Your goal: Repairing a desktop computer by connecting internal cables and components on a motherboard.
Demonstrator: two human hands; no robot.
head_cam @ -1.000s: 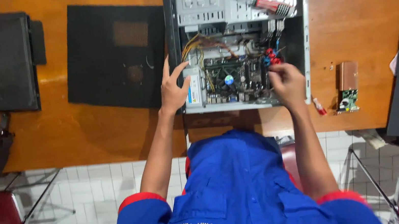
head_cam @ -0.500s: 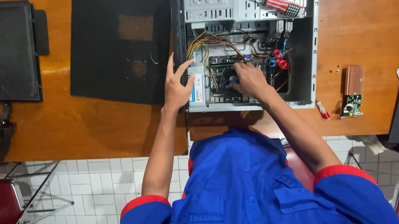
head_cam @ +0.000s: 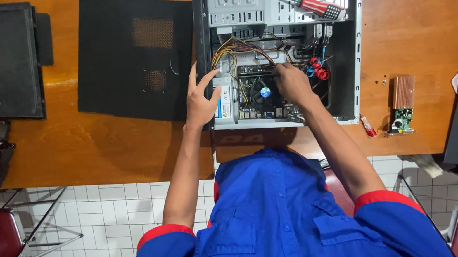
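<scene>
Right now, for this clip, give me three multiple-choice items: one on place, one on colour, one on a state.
1. Where does the screwdriver lie?
A. inside the open computer case
B. on the red chair
C. on the tiled floor

2. What colour is the screwdriver's handle?
A. green
B. red
C. yellow

3. How is the left hand?
A. closed around the screwdriver
B. fingers spread at the case's left edge
C. flat on the detached side panel

Key: 1 A, it rests on the drive bays; 2 B, red grip; 3 B, open fingers, holding nothing.

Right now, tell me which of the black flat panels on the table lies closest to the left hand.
The perforated side panel, right beside the left hand at the open computer case. The others lie at the table's far ends.
</scene>
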